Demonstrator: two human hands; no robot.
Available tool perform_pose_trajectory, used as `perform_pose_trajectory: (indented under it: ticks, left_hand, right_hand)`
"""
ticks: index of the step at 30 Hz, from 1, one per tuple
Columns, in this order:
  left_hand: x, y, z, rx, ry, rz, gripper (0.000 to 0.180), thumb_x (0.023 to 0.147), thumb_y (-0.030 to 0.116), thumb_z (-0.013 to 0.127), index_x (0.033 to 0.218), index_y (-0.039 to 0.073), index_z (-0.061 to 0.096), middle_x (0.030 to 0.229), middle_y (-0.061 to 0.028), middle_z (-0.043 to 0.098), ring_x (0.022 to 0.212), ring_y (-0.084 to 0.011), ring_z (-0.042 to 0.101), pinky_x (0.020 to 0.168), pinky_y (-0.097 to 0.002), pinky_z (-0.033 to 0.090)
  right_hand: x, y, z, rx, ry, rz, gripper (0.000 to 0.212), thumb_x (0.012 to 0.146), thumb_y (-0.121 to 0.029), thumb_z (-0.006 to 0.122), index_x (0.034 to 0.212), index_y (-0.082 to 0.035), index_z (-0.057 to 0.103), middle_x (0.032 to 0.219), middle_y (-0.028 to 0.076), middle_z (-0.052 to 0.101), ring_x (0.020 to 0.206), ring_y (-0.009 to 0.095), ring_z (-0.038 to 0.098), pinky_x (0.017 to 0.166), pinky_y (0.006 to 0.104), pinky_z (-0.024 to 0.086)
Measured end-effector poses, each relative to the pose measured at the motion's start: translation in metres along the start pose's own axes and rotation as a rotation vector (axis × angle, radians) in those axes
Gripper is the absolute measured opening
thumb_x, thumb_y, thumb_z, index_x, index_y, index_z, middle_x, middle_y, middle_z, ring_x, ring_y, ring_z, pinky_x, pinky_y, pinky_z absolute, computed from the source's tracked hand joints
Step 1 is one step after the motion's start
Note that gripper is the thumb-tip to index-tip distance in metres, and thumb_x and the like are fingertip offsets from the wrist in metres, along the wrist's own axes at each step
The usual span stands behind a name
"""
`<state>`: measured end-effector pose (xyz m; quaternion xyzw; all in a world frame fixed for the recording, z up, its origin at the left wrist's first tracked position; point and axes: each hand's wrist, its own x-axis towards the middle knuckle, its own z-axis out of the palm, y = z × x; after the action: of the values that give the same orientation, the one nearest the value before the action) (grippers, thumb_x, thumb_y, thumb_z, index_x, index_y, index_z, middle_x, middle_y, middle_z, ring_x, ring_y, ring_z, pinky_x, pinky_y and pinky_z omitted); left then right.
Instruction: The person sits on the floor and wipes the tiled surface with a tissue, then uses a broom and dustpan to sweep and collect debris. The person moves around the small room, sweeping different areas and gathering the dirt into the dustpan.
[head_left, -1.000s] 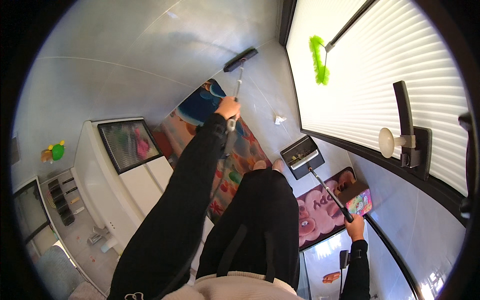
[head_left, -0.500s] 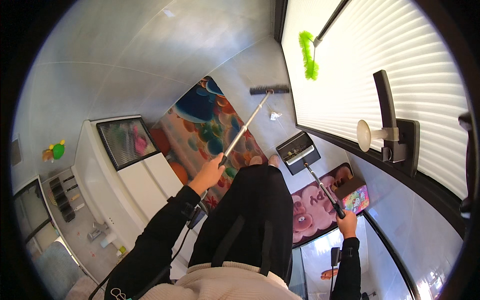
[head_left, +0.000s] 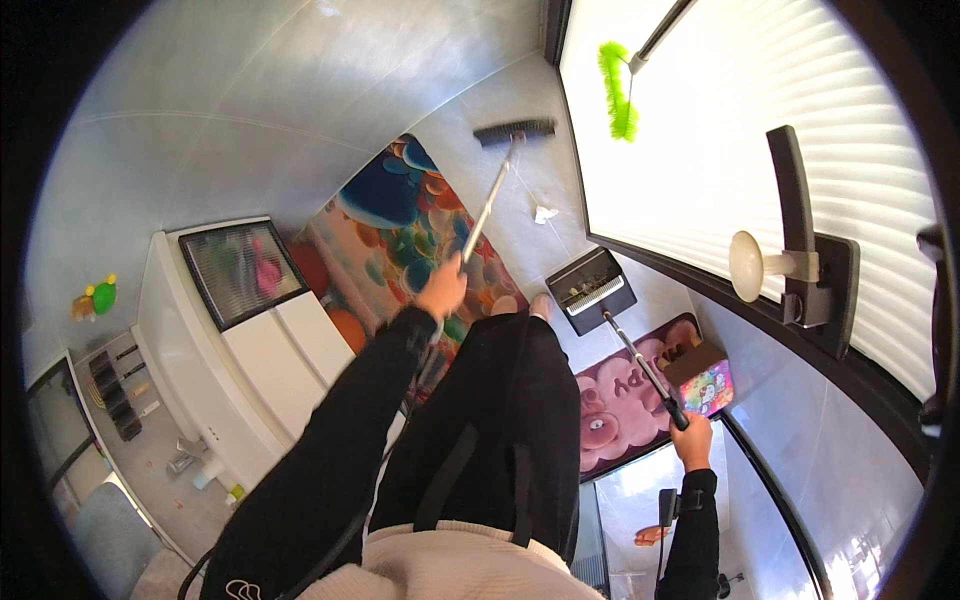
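Observation:
My left hand is closed around the handle of a broom with a pale metal stick. Its dark bristled head is at the far end of the grey floor, slightly blurred. A crumpled white scrap lies on the floor between the broom head and the dustpan. My right hand grips the black handle of a long-handled dustpan. The black pan has a pale comb-like strip and holds some debris. It sits just ahead of my feet, to the right.
A colourful patterned mat covers the floor ahead-left; a pink mat lies right, beside a patterned box. A white cabinet stands left. A ribbed glass door with a black handle borders the right, a green brush against it.
My left hand has moved forward, and the broom head has shifted farther away and slightly left, away from the white scrap. The dustpan remains in my right hand, nearly still.

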<state>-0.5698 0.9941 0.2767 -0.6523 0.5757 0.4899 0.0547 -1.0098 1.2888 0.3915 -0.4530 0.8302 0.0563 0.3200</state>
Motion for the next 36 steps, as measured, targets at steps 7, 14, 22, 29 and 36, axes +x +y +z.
perform_pose_trajectory:
  ticks: [7,14,22,29,36]
  left_hand:
    - [-0.159,-0.035,0.003,-0.213,-0.190,-0.109,0.052,0.090,0.014,0.052,0.140,0.012,0.040,0.064,-0.0112,0.055,0.050,-0.0191,0.056,0.044,-0.0346,0.045]
    - [-0.129,-0.039,-0.040,-0.004,-0.019,0.059,0.045,0.088,0.011,0.053,0.132,0.003,0.044,0.073,-0.0152,0.060,0.055,-0.0252,0.060,0.050,-0.0375,0.048]
    - [-0.151,-0.043,0.025,0.235,-0.045,0.221,0.026,0.087,0.008,0.052,0.111,-0.003,0.049,0.081,-0.0222,0.061,0.069,-0.0365,0.064,0.058,-0.0449,0.051]
    - [-0.240,-0.024,0.012,-0.365,-0.496,-0.186,0.027,0.091,0.006,0.049,0.118,0.008,0.050,0.065,-0.0013,0.046,0.045,-0.0103,0.044,0.040,-0.0267,0.037]
    - [-0.275,-0.046,0.022,0.097,-0.091,-0.054,0.051,0.082,0.016,0.059,0.131,0.008,0.047,0.095,-0.0282,0.061,0.089,-0.0413,0.063,0.076,-0.0437,0.049]
  right_hand:
    - [0.000,-0.001,-0.001,-0.001,0.019,-0.040,0.018,0.074,-0.022,0.066,0.070,-0.004,0.064,0.067,0.021,0.061,0.067,0.041,0.060,0.061,0.0477,0.047]
    - [-0.006,-0.003,0.001,-0.008,0.025,-0.012,0.017,0.073,-0.023,0.066,0.075,-0.006,0.067,0.070,0.019,0.063,0.070,0.039,0.062,0.064,0.0467,0.048]
    - [-0.009,-0.001,0.004,-0.035,0.035,0.005,0.018,0.072,-0.025,0.064,0.079,-0.009,0.069,0.074,0.019,0.064,0.075,0.038,0.063,0.068,0.0467,0.050]
    - [-0.012,-0.001,0.003,-0.043,0.037,-0.020,0.023,0.073,-0.029,0.067,0.083,-0.009,0.070,0.079,0.018,0.066,0.078,0.038,0.064,0.071,0.0473,0.050]
    - [-0.021,0.020,-0.004,-0.054,0.040,-0.101,0.022,0.075,-0.030,0.066,0.083,-0.010,0.070,0.077,0.017,0.066,0.077,0.038,0.063,0.068,0.0478,0.050]
